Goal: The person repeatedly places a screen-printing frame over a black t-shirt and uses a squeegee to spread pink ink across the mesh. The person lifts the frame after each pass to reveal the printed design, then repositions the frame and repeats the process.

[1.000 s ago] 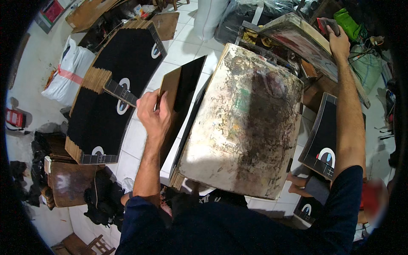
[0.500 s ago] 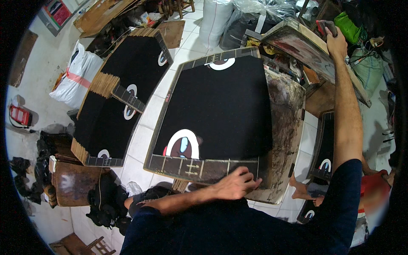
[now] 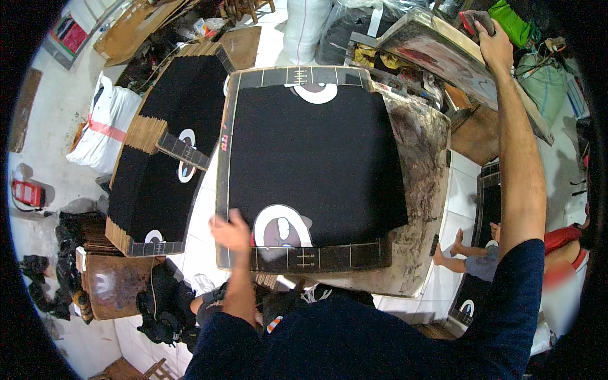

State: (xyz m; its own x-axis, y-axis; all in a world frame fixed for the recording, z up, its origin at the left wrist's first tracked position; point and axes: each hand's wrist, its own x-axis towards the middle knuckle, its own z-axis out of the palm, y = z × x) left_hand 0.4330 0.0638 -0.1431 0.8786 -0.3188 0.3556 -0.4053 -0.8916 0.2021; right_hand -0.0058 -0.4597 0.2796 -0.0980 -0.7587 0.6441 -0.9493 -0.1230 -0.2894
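Step in hand, my read: positioning the cloth-covered board (image 3: 316,158) on the worn desk (image 3: 424,190), with the tilted frame (image 3: 443,57) up out of the way. Board is black cloth in the middle, grey ruled strips along top and bottom, part of an eye print at the top edge and a bigger one near the lower left corner. It sits over the left and middle of the desk, shifted left, so the stained right side is bare. Can't tell if it's fully flat or seated

Left hand (image 3: 231,231): grip looks loose, fingers not wrapped round anything, just over the board's left edge near the lower corner. Motion blur, so can't tell whether it's touching

Right hand (image 3: 497,47): grip closed round a dark block (image 3: 484,26) at the raised end of the frame, arm stretched out to the far right. Can't tell if the block is fixed to the frame or separate

Next move, as I judge it: left hand squares the board on the desk and gets clear, right hand keeps the frame up until then. Alignment would matter most; a skewed board would put anything lined up to those strips off

Around it: pile of similar boards (image 3: 136,136) to the left, co-worker's hand (image 3: 496,231) low on the right, next to another black board (image 3: 489,206), well apart from the desk
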